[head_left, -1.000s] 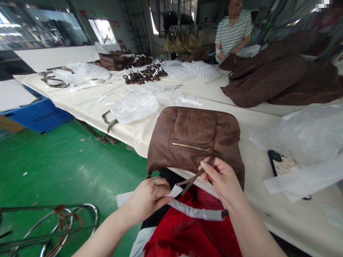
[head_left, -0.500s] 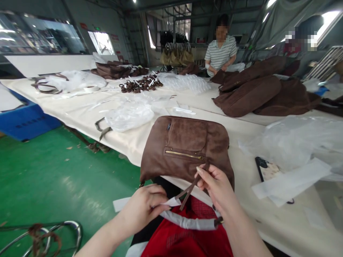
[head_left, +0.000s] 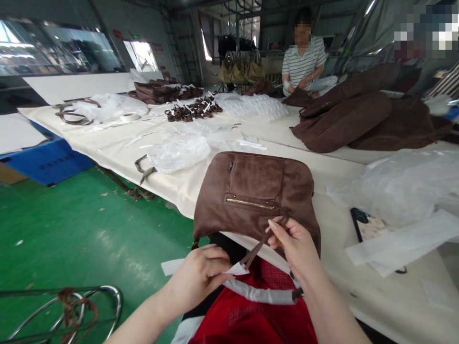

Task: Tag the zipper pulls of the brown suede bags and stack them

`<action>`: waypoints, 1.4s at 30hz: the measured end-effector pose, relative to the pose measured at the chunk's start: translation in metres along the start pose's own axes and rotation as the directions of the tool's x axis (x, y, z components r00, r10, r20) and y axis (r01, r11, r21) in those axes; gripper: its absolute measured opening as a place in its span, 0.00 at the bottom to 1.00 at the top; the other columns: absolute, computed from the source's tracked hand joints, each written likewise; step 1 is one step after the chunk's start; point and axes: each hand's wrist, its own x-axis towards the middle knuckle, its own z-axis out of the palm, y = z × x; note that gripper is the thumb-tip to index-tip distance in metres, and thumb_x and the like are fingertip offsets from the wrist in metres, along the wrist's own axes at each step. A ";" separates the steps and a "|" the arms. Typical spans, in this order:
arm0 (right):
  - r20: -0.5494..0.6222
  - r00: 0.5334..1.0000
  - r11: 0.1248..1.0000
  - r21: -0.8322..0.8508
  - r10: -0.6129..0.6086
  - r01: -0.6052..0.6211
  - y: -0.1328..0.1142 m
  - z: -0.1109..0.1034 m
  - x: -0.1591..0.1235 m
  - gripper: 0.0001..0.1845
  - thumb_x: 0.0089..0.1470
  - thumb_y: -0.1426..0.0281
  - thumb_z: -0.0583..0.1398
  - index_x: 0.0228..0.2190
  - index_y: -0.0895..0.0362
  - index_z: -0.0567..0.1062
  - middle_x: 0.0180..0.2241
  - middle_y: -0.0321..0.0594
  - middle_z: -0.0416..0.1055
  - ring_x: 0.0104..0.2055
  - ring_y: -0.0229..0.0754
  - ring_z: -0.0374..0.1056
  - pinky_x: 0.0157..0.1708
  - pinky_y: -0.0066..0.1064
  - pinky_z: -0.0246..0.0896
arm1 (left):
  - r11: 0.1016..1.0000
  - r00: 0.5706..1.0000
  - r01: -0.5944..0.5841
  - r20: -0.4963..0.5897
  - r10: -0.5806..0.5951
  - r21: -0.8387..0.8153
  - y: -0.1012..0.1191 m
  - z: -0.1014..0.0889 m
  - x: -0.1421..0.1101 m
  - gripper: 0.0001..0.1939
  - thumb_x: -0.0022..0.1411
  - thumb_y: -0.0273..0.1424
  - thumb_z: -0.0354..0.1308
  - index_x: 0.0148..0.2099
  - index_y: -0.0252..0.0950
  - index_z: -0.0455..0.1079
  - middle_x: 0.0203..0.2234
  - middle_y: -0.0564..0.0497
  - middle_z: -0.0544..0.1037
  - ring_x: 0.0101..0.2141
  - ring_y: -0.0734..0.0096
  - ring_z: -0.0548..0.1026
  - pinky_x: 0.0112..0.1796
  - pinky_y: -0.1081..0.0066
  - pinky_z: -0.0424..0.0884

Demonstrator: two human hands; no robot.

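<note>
A brown leather bag (head_left: 251,191) lies on the table edge in front of me, its gold zipper (head_left: 251,204) facing up. My right hand (head_left: 292,239) pinches a thin brown leather strap (head_left: 256,249) by the bag's lower side. The strap's lower ends meet a strip of white paper (head_left: 238,269), which my left hand (head_left: 206,272) holds between thumb and fingers. Below both hands hangs the bag's handle (head_left: 260,292), wrapped in whitish film, above the red cloth on my lap.
Clear plastic bags (head_left: 179,150) and a pile of brown straps (head_left: 193,110) lie farther back. Brown bags (head_left: 344,119) are heaped at right, near a person in a striped shirt (head_left: 304,62). A phone (head_left: 366,224) lies partly under white paper. A blue bin (head_left: 53,160) stands left.
The strap's lower ends, spread apart before, now come together at the paper strip in my left hand. The whole view has shifted slightly; the bag keeps its place on the table.
</note>
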 end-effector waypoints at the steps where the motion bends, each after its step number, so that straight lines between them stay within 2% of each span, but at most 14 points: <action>1: 0.004 1.000 1.000 -0.012 -0.012 0.012 0.000 0.000 0.000 0.16 0.49 0.58 0.67 0.32 0.57 0.74 0.25 0.36 0.74 0.22 0.34 0.67 0.22 0.25 0.65 | 1.000 1.000 0.000 0.002 0.000 -0.007 0.000 0.000 0.000 0.10 0.67 0.32 0.53 0.38 0.38 0.75 0.32 0.48 0.77 0.34 0.71 0.73 0.39 0.72 0.68; 6: 0.033 0.999 0.999 -0.013 -0.036 0.036 0.000 0.000 -0.002 0.15 0.48 0.58 0.67 0.30 0.57 0.74 0.26 0.37 0.74 0.22 0.34 0.68 0.23 0.25 0.66 | 0.991 0.995 0.102 -0.001 -0.102 -0.092 0.000 0.001 0.003 0.11 0.66 0.34 0.53 0.36 0.37 0.74 0.30 0.48 0.75 0.34 0.70 0.72 0.37 0.73 0.67; 13: 0.041 0.999 1.000 0.000 0.011 -0.011 0.001 0.008 -0.003 0.18 0.44 0.56 0.69 0.28 0.57 0.76 0.23 0.37 0.74 0.21 0.36 0.68 0.23 0.26 0.65 | 0.925 0.961 0.255 -0.029 -0.274 -0.282 -0.007 0.008 0.016 0.18 0.65 0.38 0.54 0.26 0.33 0.67 0.22 0.53 0.67 0.25 0.76 0.65 0.28 0.76 0.60; 18: 0.074 0.997 1.000 -0.004 0.027 -0.027 0.015 0.024 -0.002 0.17 0.44 0.57 0.69 0.28 0.58 0.77 0.21 0.36 0.72 0.23 0.37 0.67 0.26 0.27 0.64 | 0.869 0.936 0.317 -0.026 -0.352 -0.381 -0.008 0.011 0.034 0.18 0.64 0.41 0.54 0.28 0.32 0.68 0.23 0.53 0.67 0.26 0.75 0.65 0.29 0.76 0.60; 21: 0.179 0.984 0.998 -0.052 -0.013 0.022 0.028 0.030 -0.003 0.15 0.47 0.58 0.67 0.26 0.58 0.78 0.20 0.35 0.70 0.23 0.36 0.64 0.25 0.27 0.60 | 0.875 0.935 0.329 -0.010 -0.355 -0.354 -0.009 0.013 0.041 0.19 0.64 0.42 0.54 0.28 0.32 0.69 0.23 0.52 0.68 0.27 0.75 0.65 0.29 0.76 0.61; 23: 0.204 0.979 0.998 -0.047 -0.023 0.033 0.031 0.029 -0.005 0.15 0.47 0.58 0.67 0.28 0.58 0.78 0.23 0.36 0.71 0.24 0.36 0.64 0.24 0.26 0.59 | 0.889 0.937 0.327 -0.010 -0.349 -0.322 -0.010 0.012 0.044 0.20 0.65 0.42 0.52 0.27 0.32 0.67 0.22 0.53 0.66 0.26 0.75 0.63 0.28 0.76 0.60; 25: 0.168 0.986 1.000 -0.006 0.005 -0.004 0.027 0.023 -0.006 0.18 0.46 0.56 0.67 0.33 0.57 0.77 0.26 0.36 0.71 0.24 0.35 0.62 0.22 0.26 0.57 | 0.907 0.949 0.304 0.007 -0.316 -0.292 -0.011 0.009 0.045 0.21 0.67 0.42 0.49 0.25 0.33 0.65 0.22 0.54 0.65 0.25 0.76 0.63 0.28 0.76 0.59; 27: 0.111 0.993 0.998 0.029 0.050 -0.054 0.020 0.017 -0.005 0.22 0.47 0.53 0.66 0.36 0.57 0.76 0.22 0.33 0.66 0.19 0.32 0.57 0.18 0.24 0.51 | 0.924 0.962 0.270 0.046 -0.268 -0.270 -0.010 0.004 0.048 0.22 0.68 0.41 0.46 0.25 0.33 0.62 0.23 0.53 0.65 0.26 0.76 0.63 0.29 0.76 0.60; 30: 0.061 0.992 0.994 0.009 0.106 -0.107 0.012 0.014 0.002 0.24 0.49 0.49 0.61 0.31 0.58 0.73 0.14 0.25 0.54 0.14 0.29 0.46 0.14 0.23 0.40 | 0.951 0.971 0.236 0.089 -0.223 -0.200 -0.005 0.000 0.058 0.23 0.70 0.40 0.42 0.25 0.34 0.61 0.24 0.53 0.66 0.26 0.76 0.64 0.30 0.76 0.61; 34: 0.149 0.982 0.983 -0.160 0.114 -0.090 0.007 0.018 0.015 0.20 0.51 0.52 0.59 0.25 0.57 0.68 0.16 0.29 0.63 0.13 0.29 0.50 0.14 0.23 0.43 | 0.960 0.960 0.279 0.013 -0.279 0.012 0.003 -0.002 0.080 0.23 0.70 0.38 0.40 0.28 0.35 0.67 0.26 0.51 0.69 0.28 0.73 0.68 0.33 0.74 0.63; 36: 0.212 0.973 0.938 -0.346 0.095 -0.016 0.002 0.015 0.020 0.18 0.55 0.56 0.57 0.22 0.56 0.67 0.17 0.32 0.67 0.13 0.31 0.55 0.16 0.25 0.47 | 0.935 0.943 0.331 -0.025 -0.330 0.125 0.004 -0.002 0.090 0.23 0.70 0.37 0.40 0.29 0.35 0.70 0.26 0.50 0.71 0.29 0.71 0.70 0.33 0.73 0.63; 38: 0.223 0.975 0.817 -0.566 0.023 0.110 -0.006 0.005 0.024 0.17 0.56 0.60 0.56 0.20 0.56 0.69 0.17 0.36 0.70 0.17 0.35 0.61 0.20 0.27 0.52 | 0.909 0.930 0.363 -0.020 -0.367 0.204 0.004 -0.004 0.098 0.23 0.70 0.37 0.41 0.28 0.35 0.71 0.25 0.49 0.73 0.29 0.70 0.72 0.32 0.72 0.63; 40: 0.165 0.979 0.672 -0.713 -0.118 0.201 -0.013 -0.009 0.028 0.13 0.55 0.62 0.58 0.23 0.55 0.72 0.21 0.38 0.73 0.22 0.39 0.67 0.24 0.28 0.56 | 0.896 0.924 0.365 0.019 -0.382 0.251 0.004 -0.006 0.104 0.23 0.70 0.37 0.41 0.28 0.35 0.71 0.24 0.48 0.75 0.28 0.69 0.73 0.31 0.72 0.62; 42: 0.093 0.964 0.622 -0.747 -0.250 0.234 -0.015 -0.022 0.033 0.06 0.52 0.66 0.60 0.31 0.55 0.75 0.26 0.38 0.76 0.27 0.41 0.70 0.28 0.29 0.60 | 0.886 0.918 0.363 0.054 -0.394 0.287 0.004 -0.008 0.110 0.23 0.69 0.38 0.41 0.29 0.35 0.72 0.24 0.48 0.76 0.27 0.68 0.74 0.30 0.71 0.62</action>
